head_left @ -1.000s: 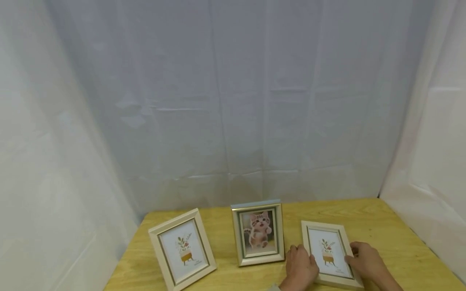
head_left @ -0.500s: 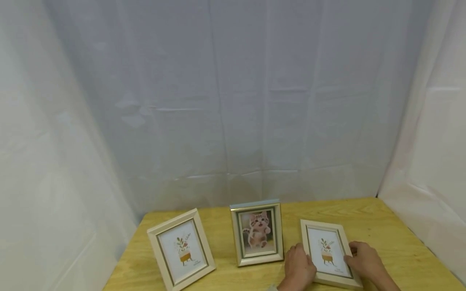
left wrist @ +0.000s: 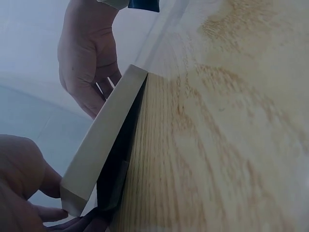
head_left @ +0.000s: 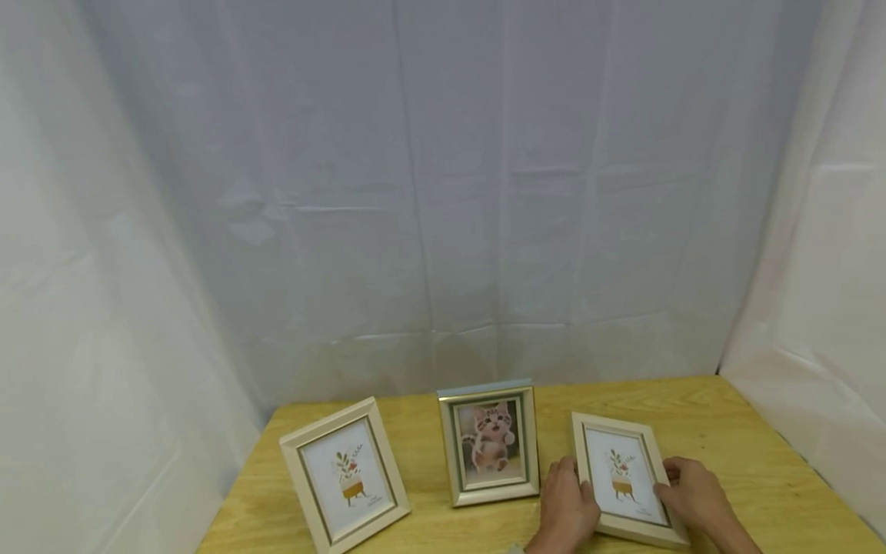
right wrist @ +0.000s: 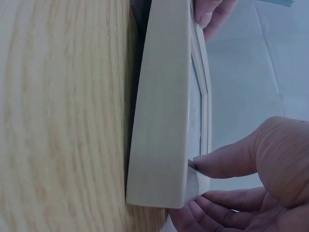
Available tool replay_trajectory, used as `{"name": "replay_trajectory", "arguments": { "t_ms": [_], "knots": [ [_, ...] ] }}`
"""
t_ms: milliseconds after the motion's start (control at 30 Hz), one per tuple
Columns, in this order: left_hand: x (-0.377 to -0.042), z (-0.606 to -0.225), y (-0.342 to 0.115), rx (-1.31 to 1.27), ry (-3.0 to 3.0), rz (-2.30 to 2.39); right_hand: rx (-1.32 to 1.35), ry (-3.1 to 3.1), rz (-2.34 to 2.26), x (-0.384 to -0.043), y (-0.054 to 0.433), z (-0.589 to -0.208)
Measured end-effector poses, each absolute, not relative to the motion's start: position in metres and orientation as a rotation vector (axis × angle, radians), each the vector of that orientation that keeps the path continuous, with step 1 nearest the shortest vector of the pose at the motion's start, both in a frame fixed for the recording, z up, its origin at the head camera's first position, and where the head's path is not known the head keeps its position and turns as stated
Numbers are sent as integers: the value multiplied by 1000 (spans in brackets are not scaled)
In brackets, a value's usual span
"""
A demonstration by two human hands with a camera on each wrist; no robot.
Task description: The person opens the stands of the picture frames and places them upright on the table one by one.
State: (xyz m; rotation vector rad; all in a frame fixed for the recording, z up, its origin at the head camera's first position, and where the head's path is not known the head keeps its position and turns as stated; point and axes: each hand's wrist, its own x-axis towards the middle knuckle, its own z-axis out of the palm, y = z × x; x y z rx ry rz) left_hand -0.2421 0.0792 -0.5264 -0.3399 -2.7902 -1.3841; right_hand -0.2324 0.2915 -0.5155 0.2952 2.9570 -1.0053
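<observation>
My left hand (head_left: 565, 502) grips the left side of a cream picture frame (head_left: 583, 454) with a potted-plant print, at the right of the table. On its right side, my right hand (head_left: 694, 492) holds the same frame. The right wrist view shows the thumb (right wrist: 231, 159) on the frame's front border and the other fingers reaching behind. In the left wrist view, the frame's far end is tilted up off the wood, and a dark back piece (left wrist: 112, 186) shows underneath. Fingertips of the left hand are partly hidden behind the frame.
A gold-edged frame (head_left: 533, 438) with a kitten picture stands left of my hands. Farther left, a cream frame (head_left: 391, 454) with the same plant print leans upright. They share a yellow wood-grain table (head_left: 623, 396), with pale sheeting (head_left: 457, 192) hung behind and at both sides.
The far end of the held frame has risen slightly, with both hands still on its sides. The other two frames stay put.
</observation>
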Motion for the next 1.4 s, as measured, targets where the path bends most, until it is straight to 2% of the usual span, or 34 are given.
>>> {"name": "replay_trajectory", "arguments": {
  "t_ms": [700,1400],
  "knots": [
    [-243,-525,72,-446,-2619,-1696,326,2929,-1096,-230,292,-512],
    [-240,-528,72,-481,-2379,-2244,366,2941,-1196,-229,296,-509]
  ]
}}
